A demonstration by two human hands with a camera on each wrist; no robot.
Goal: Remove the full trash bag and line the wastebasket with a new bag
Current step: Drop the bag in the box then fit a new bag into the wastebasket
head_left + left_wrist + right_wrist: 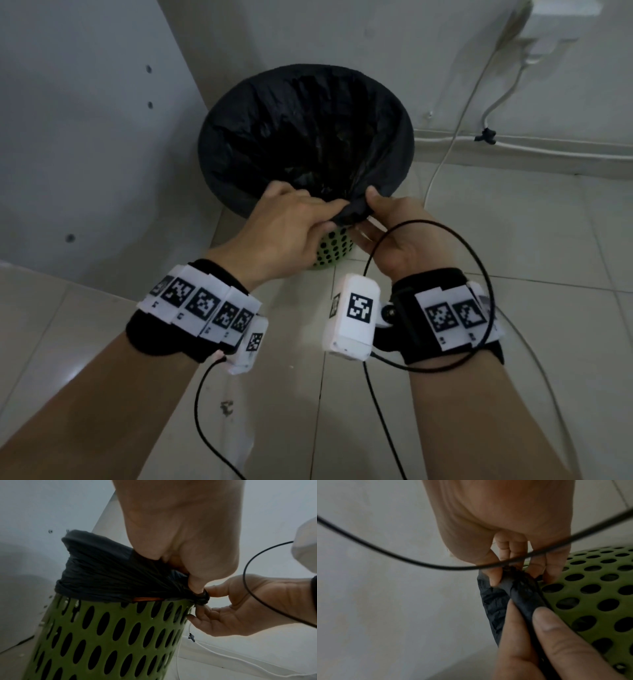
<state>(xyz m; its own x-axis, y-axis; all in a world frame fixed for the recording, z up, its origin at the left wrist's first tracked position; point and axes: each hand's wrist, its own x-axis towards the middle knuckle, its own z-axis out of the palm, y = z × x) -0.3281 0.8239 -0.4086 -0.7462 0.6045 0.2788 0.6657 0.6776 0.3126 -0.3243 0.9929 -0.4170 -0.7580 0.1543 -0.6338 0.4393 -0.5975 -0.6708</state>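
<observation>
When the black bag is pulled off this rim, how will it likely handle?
The black bag probably behaves floppy: it creases and bunches where the left hand and right hand pinch it. Likely thin, possibly tear-prone, stretched over the green wastebasket. Its weight cannot be judged; the contents are too dark.

Black trash bag [305, 137] lines green perforated wastebasket [109, 639], mouth open, edge folded down over the rim. Slack on the near side is gathered into a twisted bunch [203, 599] just under the rim. Wastebasket stands upright on tiled floor in a wall corner.
</observation>
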